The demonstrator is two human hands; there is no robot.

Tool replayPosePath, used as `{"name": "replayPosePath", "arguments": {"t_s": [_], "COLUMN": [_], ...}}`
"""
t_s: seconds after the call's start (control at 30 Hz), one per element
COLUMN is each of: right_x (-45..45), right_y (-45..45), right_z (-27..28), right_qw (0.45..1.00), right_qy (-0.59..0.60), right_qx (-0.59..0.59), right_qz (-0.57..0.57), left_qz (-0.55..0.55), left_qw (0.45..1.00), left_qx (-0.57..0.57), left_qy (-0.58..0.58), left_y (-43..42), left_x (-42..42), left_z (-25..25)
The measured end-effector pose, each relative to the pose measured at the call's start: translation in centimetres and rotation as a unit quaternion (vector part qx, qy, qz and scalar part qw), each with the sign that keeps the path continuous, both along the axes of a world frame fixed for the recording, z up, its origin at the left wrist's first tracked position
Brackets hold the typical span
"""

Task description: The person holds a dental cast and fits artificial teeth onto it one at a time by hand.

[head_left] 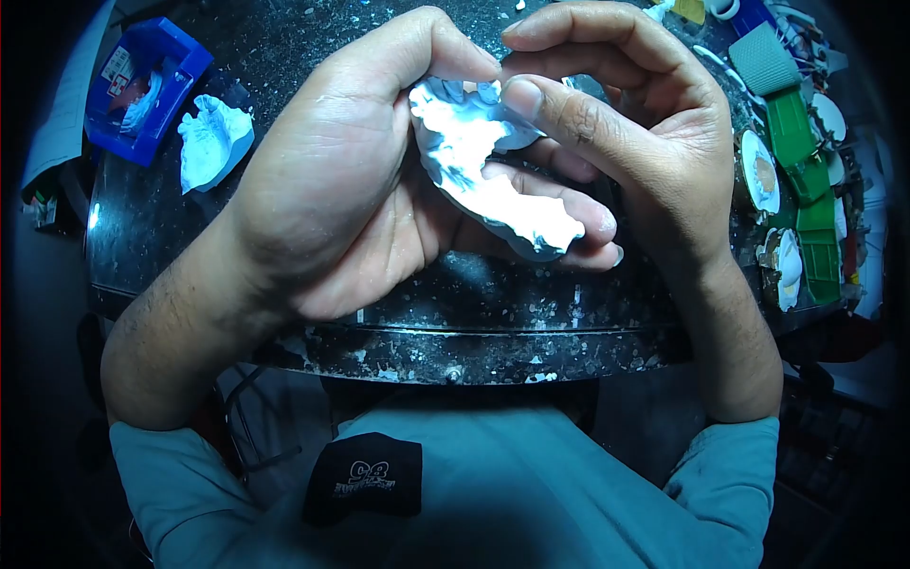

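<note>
A white plaster dental cast, curved like a jaw arch and brightly lit, lies in my left hand. The fingers support it from beneath, and the thumb presses along its upper edge by the teeth. My right hand pinches at that same upper end, its thumb against the cast and its index finger curled close above. Whether a small piece sits between those fingertips is hidden. To the left, a second white dental cast rests on the dark, speckled worktable.
A blue plastic box with a label and a cast inside stands at the back left, near a paper sheet. Along the right are green trays, round plaster models and a ribbed grey-green cylinder.
</note>
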State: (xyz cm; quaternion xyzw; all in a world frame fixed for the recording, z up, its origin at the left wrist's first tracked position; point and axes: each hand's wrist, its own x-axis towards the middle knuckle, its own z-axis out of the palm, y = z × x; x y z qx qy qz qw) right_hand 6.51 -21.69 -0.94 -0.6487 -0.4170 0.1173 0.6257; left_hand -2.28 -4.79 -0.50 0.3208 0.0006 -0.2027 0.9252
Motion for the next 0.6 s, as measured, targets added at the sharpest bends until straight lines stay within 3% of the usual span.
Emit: {"name": "replayPosePath", "arguments": {"t_s": [0.2,0.37,0.6], "right_x": [0.6,0.1,-0.9], "right_y": [-0.1,-0.3,0.2], "right_z": [-0.3,1.4,1.1], "right_qw": [1.0,0.994,0.999], "right_qy": [0.003,0.098,0.026], "right_qx": [0.01,-0.033,-0.036], "right_qz": [0.021,0.018,-0.015], "left_qz": [0.002,0.007,0.008], "left_qw": [1.0,1.0,1.0], "left_qx": [-0.006,-0.014,-0.015], "left_qy": [-0.002,-0.003,-0.005], "left_y": [0.0,0.0,-0.1], "left_x": [0.0,0.0,0.0], "left_z": [0.0,-0.1,-0.2]}}
